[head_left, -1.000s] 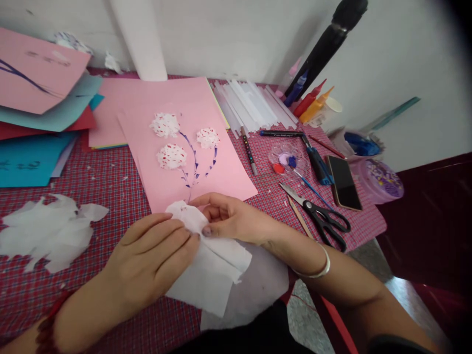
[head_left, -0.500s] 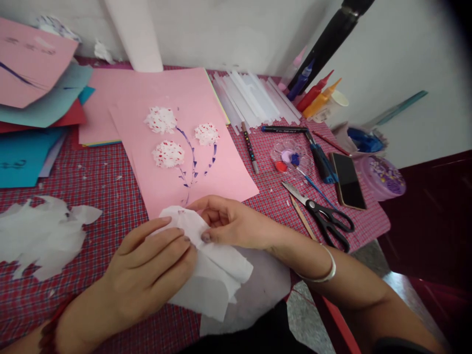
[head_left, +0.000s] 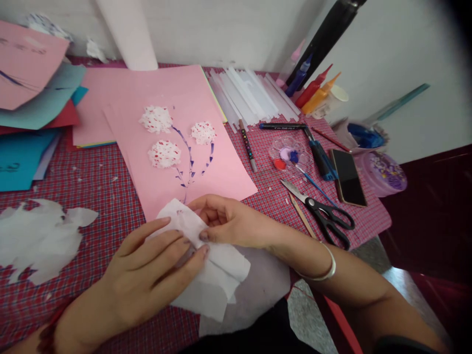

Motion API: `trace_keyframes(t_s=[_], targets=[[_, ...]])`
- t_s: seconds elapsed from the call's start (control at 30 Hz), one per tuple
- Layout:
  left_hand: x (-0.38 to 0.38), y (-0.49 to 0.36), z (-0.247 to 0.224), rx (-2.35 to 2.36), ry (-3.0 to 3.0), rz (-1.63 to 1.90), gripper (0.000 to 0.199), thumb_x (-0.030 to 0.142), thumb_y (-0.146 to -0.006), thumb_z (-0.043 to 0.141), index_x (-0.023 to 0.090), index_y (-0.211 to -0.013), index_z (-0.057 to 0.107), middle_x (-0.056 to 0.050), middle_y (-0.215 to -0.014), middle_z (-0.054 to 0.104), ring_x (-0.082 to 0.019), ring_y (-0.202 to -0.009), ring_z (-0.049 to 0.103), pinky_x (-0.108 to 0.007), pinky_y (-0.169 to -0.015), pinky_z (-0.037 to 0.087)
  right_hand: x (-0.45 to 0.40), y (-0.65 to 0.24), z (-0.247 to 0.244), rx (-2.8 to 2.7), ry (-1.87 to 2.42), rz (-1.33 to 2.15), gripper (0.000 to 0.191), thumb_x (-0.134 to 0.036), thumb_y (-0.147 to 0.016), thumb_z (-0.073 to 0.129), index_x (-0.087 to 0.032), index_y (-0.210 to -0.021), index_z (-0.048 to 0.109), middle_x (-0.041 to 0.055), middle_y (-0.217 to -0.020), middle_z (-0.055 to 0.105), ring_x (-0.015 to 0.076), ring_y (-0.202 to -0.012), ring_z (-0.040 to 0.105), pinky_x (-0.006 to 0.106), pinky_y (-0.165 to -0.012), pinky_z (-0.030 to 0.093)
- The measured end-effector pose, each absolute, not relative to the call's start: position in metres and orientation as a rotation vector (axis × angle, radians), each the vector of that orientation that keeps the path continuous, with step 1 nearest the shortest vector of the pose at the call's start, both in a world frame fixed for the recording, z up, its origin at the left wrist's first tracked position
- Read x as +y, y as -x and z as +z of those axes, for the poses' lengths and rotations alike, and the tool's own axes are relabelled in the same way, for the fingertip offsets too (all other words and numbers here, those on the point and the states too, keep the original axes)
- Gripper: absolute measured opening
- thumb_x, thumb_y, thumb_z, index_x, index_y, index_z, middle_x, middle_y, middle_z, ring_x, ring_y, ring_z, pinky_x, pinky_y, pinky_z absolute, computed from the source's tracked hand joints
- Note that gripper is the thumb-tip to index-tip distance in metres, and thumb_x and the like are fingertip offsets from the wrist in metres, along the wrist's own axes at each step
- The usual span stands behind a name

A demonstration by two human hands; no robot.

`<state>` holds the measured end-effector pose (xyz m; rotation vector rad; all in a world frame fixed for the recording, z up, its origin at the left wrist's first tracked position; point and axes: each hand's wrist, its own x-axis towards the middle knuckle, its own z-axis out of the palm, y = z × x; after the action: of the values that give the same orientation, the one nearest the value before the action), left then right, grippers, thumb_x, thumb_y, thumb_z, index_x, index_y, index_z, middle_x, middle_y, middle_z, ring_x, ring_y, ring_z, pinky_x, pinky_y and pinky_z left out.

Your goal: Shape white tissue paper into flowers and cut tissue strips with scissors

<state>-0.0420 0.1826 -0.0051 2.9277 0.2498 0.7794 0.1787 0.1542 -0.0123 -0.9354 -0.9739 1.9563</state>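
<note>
Near the pink sheet [head_left: 224,172], the right hand [head_left: 236,223] pinches white tissue [head_left: 229,261]; the left hand [head_left: 147,270] covers it, whether pinching I cannot tell.

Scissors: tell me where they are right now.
In the head view, the scissors lie open on the checked cloth to the right, between the wooden stick and the phone.
</note>
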Motion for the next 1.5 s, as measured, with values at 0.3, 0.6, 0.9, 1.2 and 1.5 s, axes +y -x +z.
trace_keyframes(t_s=[0.3,0.6,0.9,1.2,1.5], targets=[[0.182,0.021,0.001,0.747,-2.635,0.702,0.010,0.014,-0.086,0.053,0.022,-0.084,0.059,-0.002,-0.077,0.063,-0.020,-0.077,0.058,-0.040,-0.072,0.047,0.152,-0.191,0.004,-1.224,0.994,1.893,0.063,-0.023,-0.081,0.066,-0.018,-0.135,0.035,-0.0078,-0.072,0.045,0.0065,-0.058,0.041,0.020,-0.052,0.031],[0.185,0.014,0.020,0.810,-2.818,0.670,0.013,0.012,-0.083,0.049,0.021,-0.074,0.050,-0.002,-0.066,0.058,-0.021,-0.066,0.053,-0.038,-0.063,0.042,0.155,-0.191,0.007,-1.250,1.063,1.943,0.061,-0.024,-0.081,0.065,-0.017,-0.134,0.037,-0.0099,-0.063,0.041,0.0064,-0.052,0.036,0.021,-0.049,0.026],[0.173,0.014,0.043,0.703,-2.887,0.575,0.023,0.015,-0.084,0.055,0.017,-0.107,0.058,-0.011,-0.111,0.061,-0.030,-0.105,0.053,-0.050,-0.094,0.040,0.150,-0.188,0.018,-1.088,0.941,1.837,0.057,-0.009,-0.067,0.068,-0.020,-0.121,0.052,-0.0024,-0.101,0.058,0.0071,-0.073,0.053,0.020,-0.069,0.042],[0.180,0.019,0.072,0.273,-2.952,0.356,0.019,0.006,-0.083,0.045,0.022,-0.080,0.053,0.000,-0.099,0.068,-0.021,-0.087,0.055,-0.038,-0.074,0.037,0.157,-0.195,0.009,-1.078,0.927,1.826,0.061,-0.006,-0.070,0.062,-0.021,-0.127,0.047,-0.0009,-0.094,0.062,0.0113,-0.074,0.057,0.024,-0.068,0.049],[0.181,0.039,0.051,0.529,-2.971,0.141,0.031,0.006,-0.082,0.037,0.018,-0.098,0.061,-0.007,-0.086,0.071,-0.022,-0.069,0.066,-0.035,-0.060,0.051,0.163,-0.194,0.001,-1.405,1.092,1.529,0.063,-0.002,-0.073,0.056,-0.015,-0.133,0.043,-0.0060,-0.074,0.050,0.0080,-0.060,0.045,0.021,-0.058,0.042]])
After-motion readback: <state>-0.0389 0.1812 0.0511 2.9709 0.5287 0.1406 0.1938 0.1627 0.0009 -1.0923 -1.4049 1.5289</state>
